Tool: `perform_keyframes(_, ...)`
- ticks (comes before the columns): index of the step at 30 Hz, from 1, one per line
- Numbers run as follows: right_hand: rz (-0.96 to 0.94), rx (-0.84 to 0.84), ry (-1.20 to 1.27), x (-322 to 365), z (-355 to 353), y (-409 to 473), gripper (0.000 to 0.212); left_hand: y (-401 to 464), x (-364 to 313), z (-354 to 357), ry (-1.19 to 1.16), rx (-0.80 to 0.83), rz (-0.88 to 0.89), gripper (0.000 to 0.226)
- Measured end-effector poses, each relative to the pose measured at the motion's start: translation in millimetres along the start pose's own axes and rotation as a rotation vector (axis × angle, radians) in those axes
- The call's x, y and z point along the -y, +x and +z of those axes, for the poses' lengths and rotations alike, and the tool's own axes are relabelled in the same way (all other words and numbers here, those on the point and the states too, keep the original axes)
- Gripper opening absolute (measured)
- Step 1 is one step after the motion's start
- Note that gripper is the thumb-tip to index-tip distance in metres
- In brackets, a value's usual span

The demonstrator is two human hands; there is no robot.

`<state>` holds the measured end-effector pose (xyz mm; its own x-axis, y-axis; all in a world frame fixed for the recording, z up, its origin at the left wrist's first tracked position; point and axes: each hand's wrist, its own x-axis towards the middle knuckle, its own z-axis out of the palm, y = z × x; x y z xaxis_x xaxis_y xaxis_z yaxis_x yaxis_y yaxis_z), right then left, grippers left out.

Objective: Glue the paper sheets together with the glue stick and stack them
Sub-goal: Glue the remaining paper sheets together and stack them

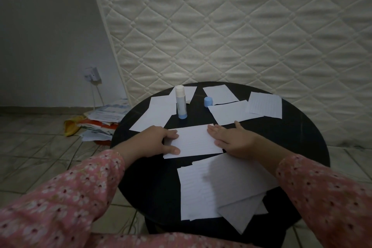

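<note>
1. Pressing on one lined paper sheet (194, 140) near the middle of the round black table (291, 137), both hands work its two short ends.
2. At the sheet's left end the left hand (159, 141) has its fingers curled over the edge with the thumb lying on top, so it holds the paper.
3. At the right end the right hand (233, 139) lies flat with straight fingers on the paper and grips nothing.
4. Behind the sheet, toward the table's far edge, the glue stick (180, 101) stands upright and uncapped on its blue base, touching a loose sheet at the far left (155, 115).
5. To the right of the stick and apart from it sits its blue cap (208, 101), just beside more loose sheets (233, 111) that reach the table's far right edge.
6. Toward the near edge lies a stack of sheets (217, 185), fanned unevenly, with the right sleeve's shadow across it.
7. Pink flowered sleeves (84, 191) cover both forearms and hide part of the near edge.
8. Beyond the table a quilted mattress (231, 26) leans against the wall, and a heap of papers (102, 121) lies on the tiled floor to the left.
</note>
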<state>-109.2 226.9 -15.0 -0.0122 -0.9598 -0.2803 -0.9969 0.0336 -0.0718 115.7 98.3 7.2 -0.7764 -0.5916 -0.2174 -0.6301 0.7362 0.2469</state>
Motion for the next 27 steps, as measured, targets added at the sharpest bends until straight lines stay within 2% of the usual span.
perform_keyframes(3,0.001,-0.005,-0.005,0.1,0.7,-1.3,0.055,-1.5,4.4,1.2,-0.010,0.026,0.007,0.062)
perform_keyframes(9,0.005,0.018,0.024,-2.7,-3.7,-1.9,0.068,-2.2,8.3,-3.3,0.037,0.107,0.014,0.071)
perform_keyframes(13,0.058,-0.118,0.228,0.5,-5.8,-2.0,0.059,-4.6,8.4,-1.1,-0.079,-0.030,0.022,0.064)
perform_keyframes(16,0.054,-0.207,0.129,9.3,-7.0,1.5,0.053,-2.4,5.9,2.4,-0.138,-0.119,0.031,0.055)
perform_keyframes(20,0.035,-0.052,0.050,12.9,-3.6,5.9,0.056,0.9,8.9,0.8,-0.125,0.001,0.004,0.058)
perform_keyframes(23,0.041,-0.039,0.050,9.9,-3.6,4.2,0.063,1.4,11.5,-4.1,-0.125,0.046,0.002,0.063)
perform_keyframes(25,0.040,-0.110,0.070,9.9,-4.4,3.0,0.067,0.1,12.0,-4.6,-0.146,0.050,-0.004,0.066)
perform_keyframes(27,0.057,-0.245,0.054,8.7,-5.5,3.7,0.063,-0.7,9.9,-2.8,-0.242,-0.044,-0.012,0.062)
